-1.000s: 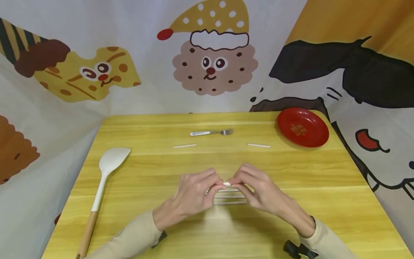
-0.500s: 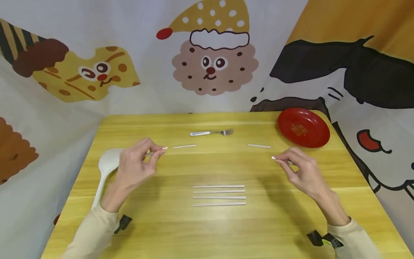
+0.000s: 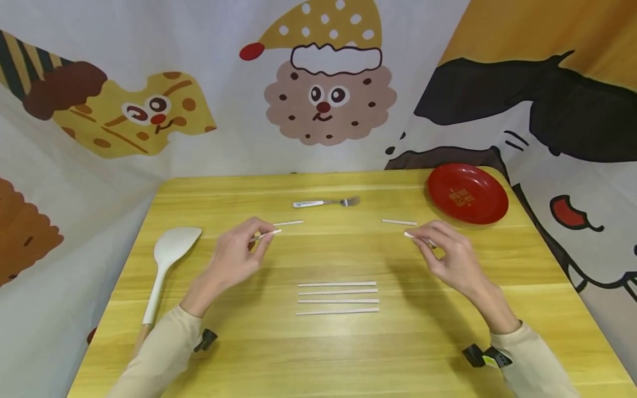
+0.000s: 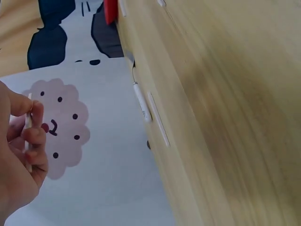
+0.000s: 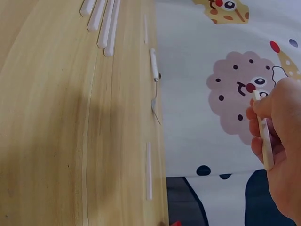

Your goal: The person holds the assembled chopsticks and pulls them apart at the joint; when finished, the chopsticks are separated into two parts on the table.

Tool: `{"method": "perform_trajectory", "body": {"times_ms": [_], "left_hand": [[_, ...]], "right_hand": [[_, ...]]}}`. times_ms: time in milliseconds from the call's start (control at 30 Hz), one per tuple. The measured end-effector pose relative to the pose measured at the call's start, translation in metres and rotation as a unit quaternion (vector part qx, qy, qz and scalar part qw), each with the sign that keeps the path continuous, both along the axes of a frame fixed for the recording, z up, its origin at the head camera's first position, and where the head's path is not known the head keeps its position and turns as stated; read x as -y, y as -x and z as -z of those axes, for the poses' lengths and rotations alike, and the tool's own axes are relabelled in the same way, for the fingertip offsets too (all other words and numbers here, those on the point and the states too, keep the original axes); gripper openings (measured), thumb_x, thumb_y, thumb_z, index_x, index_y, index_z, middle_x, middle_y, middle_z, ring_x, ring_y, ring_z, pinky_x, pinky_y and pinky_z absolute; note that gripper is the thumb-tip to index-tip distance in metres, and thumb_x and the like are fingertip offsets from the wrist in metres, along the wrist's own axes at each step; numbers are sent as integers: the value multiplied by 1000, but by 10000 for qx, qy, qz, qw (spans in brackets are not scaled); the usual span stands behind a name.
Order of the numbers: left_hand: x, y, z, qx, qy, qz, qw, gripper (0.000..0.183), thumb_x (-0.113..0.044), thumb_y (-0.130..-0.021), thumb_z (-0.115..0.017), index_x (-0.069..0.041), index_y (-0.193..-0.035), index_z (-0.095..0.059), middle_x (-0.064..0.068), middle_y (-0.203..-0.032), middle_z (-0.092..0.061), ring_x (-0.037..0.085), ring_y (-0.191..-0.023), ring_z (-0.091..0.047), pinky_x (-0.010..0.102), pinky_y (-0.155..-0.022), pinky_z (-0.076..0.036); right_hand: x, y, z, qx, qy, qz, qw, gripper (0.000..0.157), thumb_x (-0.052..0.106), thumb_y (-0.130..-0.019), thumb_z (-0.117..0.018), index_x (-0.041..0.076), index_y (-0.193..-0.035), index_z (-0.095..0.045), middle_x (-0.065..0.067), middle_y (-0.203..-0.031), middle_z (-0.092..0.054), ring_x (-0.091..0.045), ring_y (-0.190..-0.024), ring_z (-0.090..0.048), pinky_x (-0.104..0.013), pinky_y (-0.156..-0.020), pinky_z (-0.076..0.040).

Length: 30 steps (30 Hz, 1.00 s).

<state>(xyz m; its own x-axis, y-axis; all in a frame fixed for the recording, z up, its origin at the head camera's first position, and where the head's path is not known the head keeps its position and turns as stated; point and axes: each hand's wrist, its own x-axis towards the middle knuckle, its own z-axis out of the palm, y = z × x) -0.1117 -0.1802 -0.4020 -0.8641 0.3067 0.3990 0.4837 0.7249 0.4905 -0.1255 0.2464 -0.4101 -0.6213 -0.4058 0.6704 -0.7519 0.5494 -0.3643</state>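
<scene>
In the head view my left hand (image 3: 234, 251) pinches a short white piece of chopstick (image 4: 28, 121) between thumb and fingers, raised over the table's left half. My right hand (image 3: 455, 257) grips a similar short chopstick piece (image 5: 266, 146) over the right half. Each hand is close to another short piece lying flat: the left piece (image 3: 291, 223) partly behind the left fingers, the right piece (image 3: 399, 222) just beyond the right fingertips. Between and nearer than the hands, several long white chopsticks (image 3: 338, 301) lie parallel in a row on the wooden table (image 3: 318, 359).
A fork (image 3: 308, 204) with a white handle lies near the table's back edge. At the back right sits a red plate (image 3: 490, 193). A white spatula (image 3: 171, 246) with a wooden handle lies along the left side, its handle partly behind the left sleeve. A printed curtain (image 3: 224, 149) hangs behind.
One second ago both hands met over the chopsticks, holding something white. They then parted and rose, each with a short piece, and have since come slightly inward toward the lying pieces.
</scene>
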Motion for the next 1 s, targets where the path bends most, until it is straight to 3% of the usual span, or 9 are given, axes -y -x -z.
{"method": "perform_trajectory", "body": {"times_ms": [100, 233, 367, 500, 800, 1000], "left_hand": [[-2, 4, 1, 124, 102, 28, 9999, 14, -17, -101, -62, -13, -110, -71, -5, -90, -64, 7, -57, -41, 23, -47, -34], [-4, 11, 3, 296, 91, 210, 9993, 15, -13, -100, -63, -10, -112, -72, -2, -95, -64, 12, -66, -50, 24, -54, -41], [-5, 20, 10, 374, -51, 352, 9987, 14, -9, -99, -64, -6, -110, -73, 4, -100, -63, 18, -83, -60, 33, -71, -56], [-5, 27, 18, 493, -245, 385, 9977, 14, -7, -98, -66, -3, -108, -74, 7, -100, -62, 20, -89, -62, 38, -82, -59], [-5, 38, 32, 761, -217, 333, 9963, 17, -1, -95, -68, -2, -110, -76, 8, -99, -64, 21, -89, -62, 37, -80, -58], [-5, 47, 44, 1333, -211, 263, 9905, 22, 2, -96, -64, -1, -116, -73, 10, -105, -64, 22, -93, -63, 36, -80, -58]], "right_hand": [[0, 1, 1, 195, -111, -26, 9997, 15, 7, -93, -70, 8, -106, -78, -2, -97, -72, -9, -80, -61, -10, -70, -49], [1, 5, 3, 321, -304, 125, 9989, 31, -9, -78, -78, 8, -103, -78, -2, -96, -70, -8, -79, -60, -10, -70, -48], [1, 13, 8, 308, -397, 279, 9983, 31, -11, -75, -81, 7, -100, -78, -3, -93, -69, -10, -77, -61, -17, -66, -50], [-2, 20, 15, 444, -456, 411, 9971, 29, -11, -76, -81, 6, -99, -78, -3, -93, -70, -13, -77, -64, -20, -68, -53], [-9, 36, 34, 960, -633, 684, 9910, 20, -4, -83, -79, 8, -99, -78, -1, -93, -71, -16, -82, -68, -26, -72, -55], [-9, 51, 50, 1147, -676, 616, 9892, 19, -5, -84, -78, 7, -99, -79, -4, -92, -73, -18, -83, -65, -35, -72, -56]]}}
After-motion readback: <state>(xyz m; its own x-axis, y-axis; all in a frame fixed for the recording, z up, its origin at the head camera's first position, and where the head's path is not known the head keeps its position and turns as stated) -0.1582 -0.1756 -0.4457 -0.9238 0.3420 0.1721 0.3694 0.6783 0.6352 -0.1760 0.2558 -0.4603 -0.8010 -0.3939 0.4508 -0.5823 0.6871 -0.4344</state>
